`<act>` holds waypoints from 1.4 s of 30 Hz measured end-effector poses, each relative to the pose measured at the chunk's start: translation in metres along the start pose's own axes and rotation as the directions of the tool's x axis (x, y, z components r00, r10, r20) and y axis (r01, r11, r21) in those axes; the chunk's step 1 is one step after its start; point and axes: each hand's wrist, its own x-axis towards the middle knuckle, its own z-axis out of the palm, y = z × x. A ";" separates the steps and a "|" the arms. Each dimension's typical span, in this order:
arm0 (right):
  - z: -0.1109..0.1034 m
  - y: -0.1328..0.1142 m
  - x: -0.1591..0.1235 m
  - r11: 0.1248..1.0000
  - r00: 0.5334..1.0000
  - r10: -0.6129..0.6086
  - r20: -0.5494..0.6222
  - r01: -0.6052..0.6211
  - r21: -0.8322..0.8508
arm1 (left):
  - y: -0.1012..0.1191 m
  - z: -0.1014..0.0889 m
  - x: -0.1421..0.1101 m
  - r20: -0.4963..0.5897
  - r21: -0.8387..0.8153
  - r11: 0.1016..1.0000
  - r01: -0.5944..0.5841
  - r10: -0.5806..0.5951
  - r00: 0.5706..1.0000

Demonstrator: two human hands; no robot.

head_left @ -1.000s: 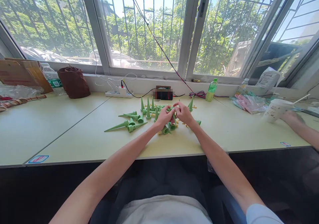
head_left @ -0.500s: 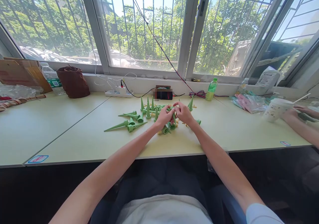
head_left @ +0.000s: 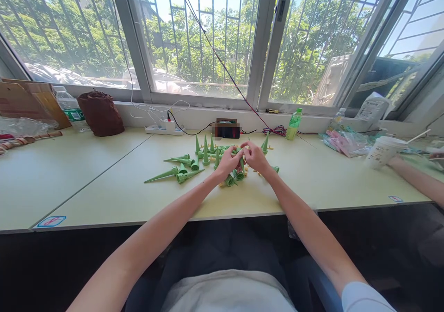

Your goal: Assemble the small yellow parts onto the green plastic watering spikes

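Observation:
My left hand (head_left: 228, 160) and my right hand (head_left: 255, 158) meet over a pile of green plastic plant watering spikes. Both are closed, fingertips together, around a green watering spike (head_left: 242, 165) whose upper part the fingers hide. Below them lie more spikes, open round ends towards me, such as this one (head_left: 229, 180). Left of my hands several spikes stand upright on their caps, among them a tall one (head_left: 206, 152). Others lie on their sides, with a long one (head_left: 161, 175) furthest left. Small yellow pieces (head_left: 258, 173) are scattered near my right hand.
Behind the pile a phone (head_left: 227, 131) leans near the window ledge. A power strip (head_left: 164, 129), a brown bag (head_left: 100, 113) and a green drink bottle (head_left: 294, 124) stand along the back. To the right are a white cup (head_left: 385, 152) and another person's arm (head_left: 412, 177).
My hands stay in nearly the same place and grip. On the right, the other person's hands have moved away from me, behind the white cup. The view has shifted very slightly.

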 end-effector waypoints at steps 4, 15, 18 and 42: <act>0.001 0.002 0.000 1.000 1.000 0.005 0.003 -0.005 0.020 | 0.000 0.000 0.000 -0.004 0.003 1.000 0.005 -0.005 1.000; 0.003 0.006 0.002 0.999 1.000 0.010 -0.007 -0.010 0.043 | -0.004 -0.002 0.003 -0.004 -0.003 1.000 -0.006 0.006 1.000; 0.002 0.004 0.001 0.999 1.000 0.009 -0.018 -0.008 0.036 | -0.007 -0.003 0.005 0.012 0.022 0.998 -0.061 0.061 0.998; 0.004 0.004 0.004 0.960 0.988 0.053 -0.144 -0.011 0.280 | 0.001 0.001 0.007 -0.148 0.035 0.992 -0.120 0.124 0.981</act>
